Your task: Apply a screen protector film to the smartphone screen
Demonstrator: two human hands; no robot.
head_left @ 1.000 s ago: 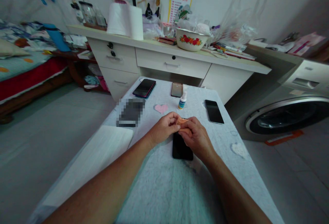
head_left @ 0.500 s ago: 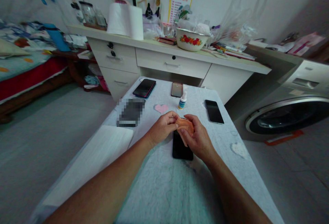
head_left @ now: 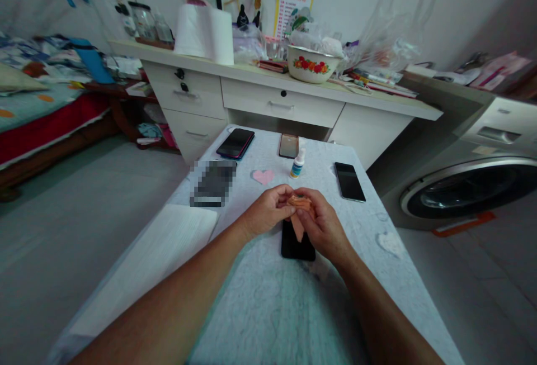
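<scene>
An orange cloth [head_left: 298, 224] is bunched between my two hands, its loose end hanging down. My left hand [head_left: 271, 207] pinches its left side between thumb and fingers. On the other side, my right hand [head_left: 321, 218] is closed around the cloth. Beneath them a black smartphone [head_left: 297, 247] lies face up, its upper part covered by the hands and the cloth. Just beyond the hands stands a small white spray bottle [head_left: 297, 165] with a blue and yellow label.
Other phones lie around: a dark one [head_left: 236, 143], a pixelated one [head_left: 213, 183], one at the back [head_left: 289, 146] and one at right [head_left: 350, 181]. White paper [head_left: 168, 253] covers the table's left side. Behind stands a white desk [head_left: 268, 96]; a washing machine [head_left: 482, 147] is at right.
The orange cloth is more tightly gathered, and its hanging end has shifted a little. My hands have drawn closer together. The phones and the bottle stay where they were.
</scene>
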